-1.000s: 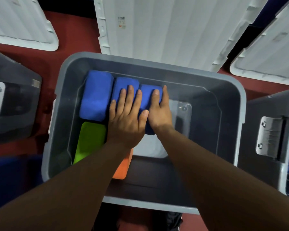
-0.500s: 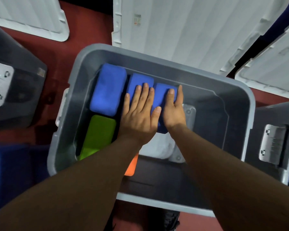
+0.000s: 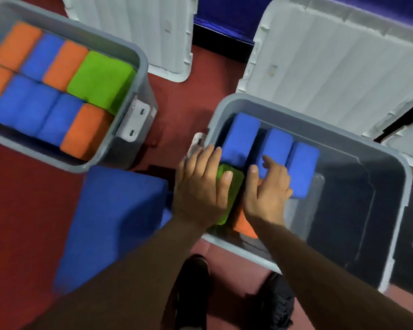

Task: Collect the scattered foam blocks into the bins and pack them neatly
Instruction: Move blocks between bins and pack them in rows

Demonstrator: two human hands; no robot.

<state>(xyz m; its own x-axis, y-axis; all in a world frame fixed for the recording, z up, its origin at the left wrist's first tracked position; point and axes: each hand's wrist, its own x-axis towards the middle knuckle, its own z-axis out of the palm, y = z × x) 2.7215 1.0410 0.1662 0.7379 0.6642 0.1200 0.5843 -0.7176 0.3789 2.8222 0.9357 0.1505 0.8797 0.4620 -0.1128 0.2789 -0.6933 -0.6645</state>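
Red floor point(image 3: 188, 103) runs under everything, blurred by motion. On the left hand point(image 3: 200, 186) the fingers point(image 3: 208, 151) lie nearly straight and close together. They reach over the near-left corner of the grey bin point(image 3: 399, 210), and the thumb rests on the green block point(image 3: 231, 186). The right hand point(image 3: 267, 186) has loosely bent fingers that pinch nothing; only the index tip touches the middle blue block point(image 3: 277, 148).

A second ago both palms pressed flat on the blue row, and now they have drawn back toward the near side. I judge that row seated, though a dark gap shows between the middle block and the left blue block point(image 3: 241, 136). The right blue block point(image 3: 303, 167) sits tight beside the middle one. An orange block point(image 3: 243, 225) lies under the right wrist.

All are matte, spongy bricks with rounded corners, inside smooth translucent plastic walls. Left of the left hand a large blue block point(image 3: 115, 222) waits on the floor, likely next. Beyond it the view has swung to show a full bin point(image 3: 141, 58), and ribbed white lids point(image 3: 332, 55) lie past the fingertips.
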